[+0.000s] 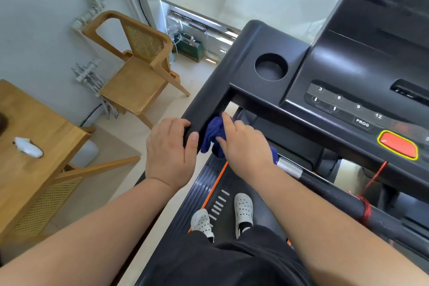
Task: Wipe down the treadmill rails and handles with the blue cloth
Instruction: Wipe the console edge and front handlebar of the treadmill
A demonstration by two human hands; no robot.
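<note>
The black left side rail (216,90) of the treadmill runs from the console down to its end near me. My left hand (169,151) grips that end, thumb over the top. My right hand (243,144) holds the bunched blue cloth (212,134) and presses it against the inner side of the same rail, just beside my left thumb. A black front handle bar (343,195) with a silver sensor sleeve (289,167) passes under my right forearm.
The console (348,104) has number keys, a cup hole (271,67) and a red stop button (398,147) with a red cord. My feet in white clogs (242,211) stand on the belt. A wooden chair (139,69) and wooden table (30,146) stand on the left.
</note>
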